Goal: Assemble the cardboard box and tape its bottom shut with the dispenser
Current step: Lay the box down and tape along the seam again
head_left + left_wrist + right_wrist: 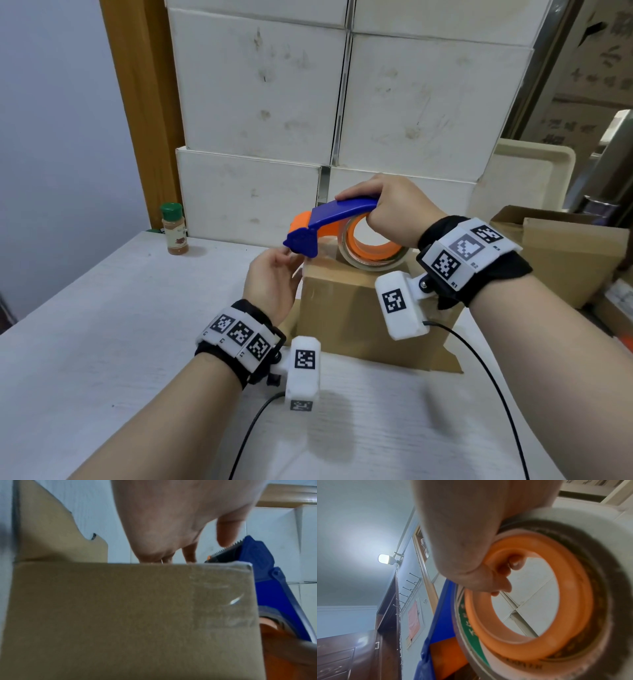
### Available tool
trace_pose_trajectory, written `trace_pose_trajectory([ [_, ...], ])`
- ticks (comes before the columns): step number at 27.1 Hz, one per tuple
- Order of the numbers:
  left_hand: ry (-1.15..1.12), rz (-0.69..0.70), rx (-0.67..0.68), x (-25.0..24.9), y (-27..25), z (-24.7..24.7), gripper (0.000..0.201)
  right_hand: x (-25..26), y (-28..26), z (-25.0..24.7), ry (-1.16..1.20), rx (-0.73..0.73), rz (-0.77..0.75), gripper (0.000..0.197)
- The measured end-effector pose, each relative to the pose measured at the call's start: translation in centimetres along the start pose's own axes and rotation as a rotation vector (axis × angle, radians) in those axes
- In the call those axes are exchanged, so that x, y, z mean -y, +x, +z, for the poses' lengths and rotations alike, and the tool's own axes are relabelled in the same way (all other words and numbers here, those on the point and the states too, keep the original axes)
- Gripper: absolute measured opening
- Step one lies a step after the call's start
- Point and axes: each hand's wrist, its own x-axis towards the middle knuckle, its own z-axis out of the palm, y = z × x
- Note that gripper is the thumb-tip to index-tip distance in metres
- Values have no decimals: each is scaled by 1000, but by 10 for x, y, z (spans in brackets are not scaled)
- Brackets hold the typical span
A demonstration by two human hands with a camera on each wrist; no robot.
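- Cardboard box (359, 308), plain brown and matte, stands low of centre in the head view on a pale wood-grain table (102, 325), its closed side up and one loose flap splayed on the table at lower right.
- Clear glossy tape (223, 595) runs down the box's side wall in the left wrist view, wrinkled and catching light near the top corner; the head view barely shows it.
- Dispenser (342, 209) sits over the box's top left edge: a curved blue plastic handle, an orange hub, and a round roll of clear tape (373, 253) resting on the box top.
- Right hand (394, 209) wraps the blue handle, fingers curled through the orange ring; the right wrist view shows those fingertips inside the smooth hub and green printing on the roll's core, which the head view hides.
- Left hand (274, 281) is at the box's upper left corner, fingers loosely bent with their tips just under the dispenser's blue nose; whether they pinch the tape end I cannot tell.
- Serrated metal blade (226, 547) shows only in the left wrist view, a fingertip just beside its teeth.
- White cartons (257, 85), scuffed and stacked, fill the upper middle of the head view.
- Spice jar (174, 229) with a green cap stands at mid-left on the table.
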Motion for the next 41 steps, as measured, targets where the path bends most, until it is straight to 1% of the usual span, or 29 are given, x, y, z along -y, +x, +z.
trace_pose_trajectory([
  [2, 19, 8, -95, 2, 8, 1, 22, 2, -2, -2, 0, -4, 5, 61],
  [5, 66, -9, -187, 7, 15, 4, 20, 4, -3, -1, 8, -11, 3, 62],
  [7, 96, -16, -217, 9, 19, 4, 18, 5, -3, 0, 5, -15, 7, 63],
  [10, 156, -56, -254, 11, 20, 4, 21, 5, -3, 0, 0, -9, 14, 63],
  [12, 203, -98, -318, 8, 22, 8, 14, 5, -3, 0, -4, -9, 14, 63],
  [13, 219, -118, -339, 5, 22, 12, 18, 5, -3, 0, -6, -9, 14, 62],
  [15, 263, -70, -407, 1, 21, 17, 27, 5, -3, 0, -15, -2, 9, 62],
  [17, 313, -40, -448, -1, 20, 19, 30, 6, -3, 0, -18, -1, 2, 61],
  [18, 303, -41, -462, -2, 18, 21, 30, 6, -4, 0, -19, -3, -1, 60],
  [19, 283, -50, -452, -4, 15, 22, 30, 6, -4, -1, -22, -5, -3, 60],
  [23, 344, -67, -424, -7, 11, 26, 35, 7, -3, 0, -31, -4, -5, 59],
  [24, 336, -71, -418, -8, 10, 25, 33, 7, -3, 0, -32, -5, -4, 59],
  [26, 305, -90, -356, -6, 10, 20, 26, 7, -4, 1, -24, -8, 0, 59],
  [28, 221, -106, -335, -6, 8, 15, 22, 8, -5, 2, -26, -11, -2, 60],
  [31, 35, -152, -374, -10, 8, 8, 25, 9, -6, 4, -6, -11, -9, 61],
  [34, -127, -205, -354, -10, 10, 0, 27, 11, -4, 6, 16, -5, -14, 62],
  [37, -133, -238, -323, -12, 9, -6, 25, 12, -3, 6, 18, 4, -16, 63],
  [41, -101, -212, -300, -21, 4, -5, 22, 15, -2, 5, 29, 18, -5, 63],
])
